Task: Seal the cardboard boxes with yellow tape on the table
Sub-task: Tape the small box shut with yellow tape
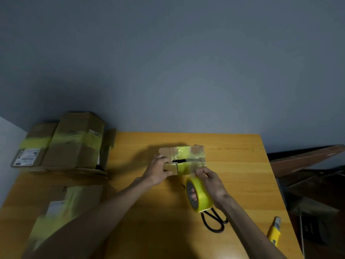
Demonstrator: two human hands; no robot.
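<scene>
A small cardboard box (pixel 197 152) sits near the middle of the wooden table (pixel 233 165), a band of yellow tape running over its top and down its near side. My left hand (pixel 158 170) grips the box's near left corner. My right hand (pixel 211 181) holds a roll of yellow tape (pixel 198 196) just in front of the box, fingers pinching at the tape by the box's near face. The strip from the roll joins the tape on the box.
Black-handled scissors (pixel 214 220) lie under my right wrist. A yellow utility knife (pixel 274 232) lies near the table's right edge. Taped cardboard boxes are stacked at the far left (pixel 72 144) and another lies at the near left (pixel 61 208).
</scene>
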